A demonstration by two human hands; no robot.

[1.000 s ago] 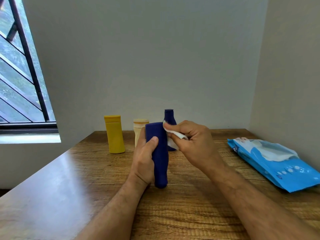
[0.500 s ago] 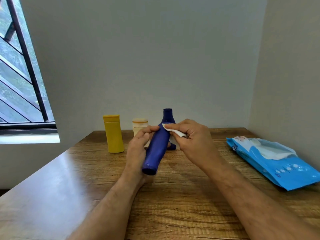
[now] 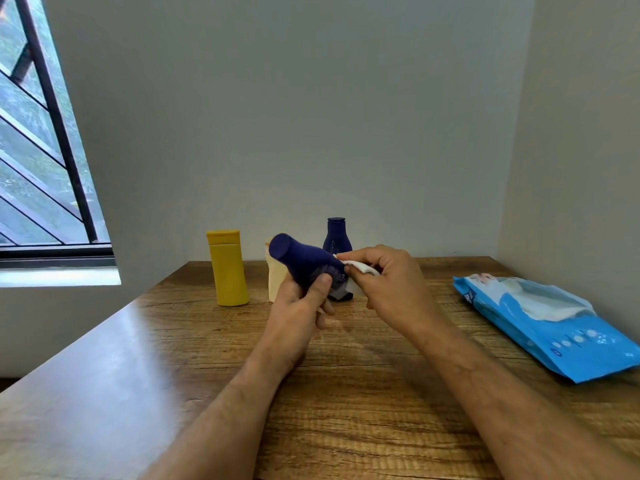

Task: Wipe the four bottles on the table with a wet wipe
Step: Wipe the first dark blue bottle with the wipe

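Writing: the blue wipes pack [image 3: 554,327] has white print along its left end and a row of pale dots near its right end, all too blurred to read. The held bottle has a pale label patch near the left thumb, unreadable too.
Left hand [image 3: 298,306]: closed around the dark blue bottle [image 3: 304,261], thumb across its near side, fingers curled behind. The bottle is lifted off the table and tilted steeply, flat base up and to the left, the other end down and to the right.
Right hand [image 3: 388,282]: fingertips pinched on a folded white wet wipe [image 3: 358,268], which is pressed against the right end of the held bottle. Both hands meet at the bottle.
Other bottles: a yellow bottle [image 3: 228,268] stands upright on the far left of the group; a cream bottle [image 3: 275,285] just right of it is mostly hidden behind the held one; a second dark blue bottle [image 3: 337,237] stands farther back, its foot hidden by the hands.
Table [image 3: 346,393]: wood-grain top; the wipes pack lies flat at the right, flap open with white wipes showing.
Change: half a second ago the held bottle leaned the opposite way, base down toward the near left; it has now been swung over so the base points up. The right hand and wipe have kept to about the same spot.
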